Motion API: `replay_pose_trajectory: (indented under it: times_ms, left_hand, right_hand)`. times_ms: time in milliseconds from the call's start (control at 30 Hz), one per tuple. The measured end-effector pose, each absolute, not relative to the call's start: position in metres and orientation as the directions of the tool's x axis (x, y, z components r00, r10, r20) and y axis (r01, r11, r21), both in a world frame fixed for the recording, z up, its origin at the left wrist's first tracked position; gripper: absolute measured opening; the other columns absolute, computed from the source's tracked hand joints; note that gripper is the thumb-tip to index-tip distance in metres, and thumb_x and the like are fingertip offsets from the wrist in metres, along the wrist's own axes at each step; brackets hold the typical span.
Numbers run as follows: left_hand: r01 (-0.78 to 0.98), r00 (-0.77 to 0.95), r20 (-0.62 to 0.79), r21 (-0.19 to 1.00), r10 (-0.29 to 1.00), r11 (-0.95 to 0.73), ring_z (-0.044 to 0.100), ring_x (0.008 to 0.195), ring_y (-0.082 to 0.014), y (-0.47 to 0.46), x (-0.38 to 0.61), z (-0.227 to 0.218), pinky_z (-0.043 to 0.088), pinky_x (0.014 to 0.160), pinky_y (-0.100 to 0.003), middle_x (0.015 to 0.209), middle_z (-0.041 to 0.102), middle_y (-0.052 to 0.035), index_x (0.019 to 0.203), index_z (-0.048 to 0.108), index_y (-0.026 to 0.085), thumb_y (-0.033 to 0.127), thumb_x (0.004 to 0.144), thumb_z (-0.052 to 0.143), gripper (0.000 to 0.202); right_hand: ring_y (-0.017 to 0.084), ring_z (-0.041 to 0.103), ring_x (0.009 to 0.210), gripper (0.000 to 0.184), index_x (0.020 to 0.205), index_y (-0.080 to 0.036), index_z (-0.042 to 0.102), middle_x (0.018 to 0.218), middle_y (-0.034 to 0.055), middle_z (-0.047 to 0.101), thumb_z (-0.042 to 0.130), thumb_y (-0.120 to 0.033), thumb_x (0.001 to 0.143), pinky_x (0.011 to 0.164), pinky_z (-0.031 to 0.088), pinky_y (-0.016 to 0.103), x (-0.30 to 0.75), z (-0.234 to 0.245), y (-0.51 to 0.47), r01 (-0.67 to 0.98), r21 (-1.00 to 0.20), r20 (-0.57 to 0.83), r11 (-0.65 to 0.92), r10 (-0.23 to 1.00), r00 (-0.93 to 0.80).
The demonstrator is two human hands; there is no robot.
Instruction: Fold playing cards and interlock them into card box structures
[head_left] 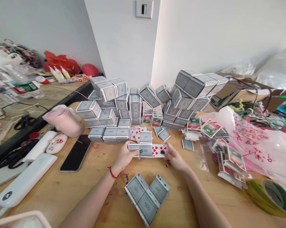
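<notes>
My left hand (123, 159) pinches playing cards (143, 147), their grey patterned backs toward me. My right hand (175, 157) grips the right end of a heart playing card (158, 148) that extends from under those cards, face up. Just beyond them, another grey-backed card (145, 137) and some face-up heart cards (136, 132) lie on the table. Between my forearms sits a V-shaped piece of joined card blocks (147, 198). Behind my hands rise stacked card blocks (109, 91) on the left and more card blocks (190, 85) on the right.
A black phone (75, 153), a white power bank (26, 180) and a pink roll (63, 120) lie to the left. On the right are green-and-red card boxes (234, 155), a pink-printed plastic bag (252, 136) and a yellow tape roll (259, 196). Loose cards (187, 144) lie nearby.
</notes>
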State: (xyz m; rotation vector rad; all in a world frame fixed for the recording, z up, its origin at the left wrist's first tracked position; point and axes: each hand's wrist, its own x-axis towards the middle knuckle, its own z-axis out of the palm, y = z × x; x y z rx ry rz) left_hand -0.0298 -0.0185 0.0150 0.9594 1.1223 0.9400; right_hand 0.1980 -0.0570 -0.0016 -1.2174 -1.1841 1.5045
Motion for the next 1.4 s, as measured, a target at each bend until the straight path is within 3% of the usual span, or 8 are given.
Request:
replay_pose_trajectory:
  times_ms: [600,1067,1400]
  left_hand:
    - [-0.171,0.189,-0.258,0.941,0.947,0.291,0.061,0.065,-0.0152,-0.023,-0.025,0.018,0.056,0.053,-0.030,0.074,0.058,0.0015,0.084,0.044,0.017,0.024,0.053,0.074,0.043]
    - [-0.182,0.176,-0.254,0.941,0.951,0.285,0.060,0.066,-0.0145,-0.022,-0.025,0.016,0.056,0.052,-0.031,0.078,0.058,0.0012,0.084,0.044,0.017,0.023,0.055,0.073,0.041]
    - [-0.143,0.153,-0.237,0.955,0.959,0.259,0.060,0.067,-0.0155,-0.023,-0.024,0.015,0.056,0.053,-0.033,0.077,0.056,0.0013,0.083,0.040,0.019,0.022,0.056,0.072,0.042]
  right_hand:
    - [0.007,0.036,0.035,0.036,0.096,-0.025,0.037,0.052,-0.0082,0.038,0.055,-0.047,0.074,0.032,0.033,0.020,0.180,0.006,-0.062,-0.119,-0.967,-0.205,-0.224,0.967,-0.154]
    - [0.005,0.036,0.036,0.031,0.088,-0.025,0.036,0.056,-0.0075,0.042,0.054,-0.047,0.075,0.033,0.032,0.018,0.180,0.009,-0.060,-0.139,-0.963,-0.198,-0.230,0.957,-0.211]
    - [0.007,0.036,0.035,0.028,0.087,-0.025,0.035,0.054,-0.0077,0.039,0.052,-0.045,0.077,0.032,0.032,0.020,0.180,0.000,-0.059,-0.050,-0.972,-0.219,-0.229,0.962,-0.166]
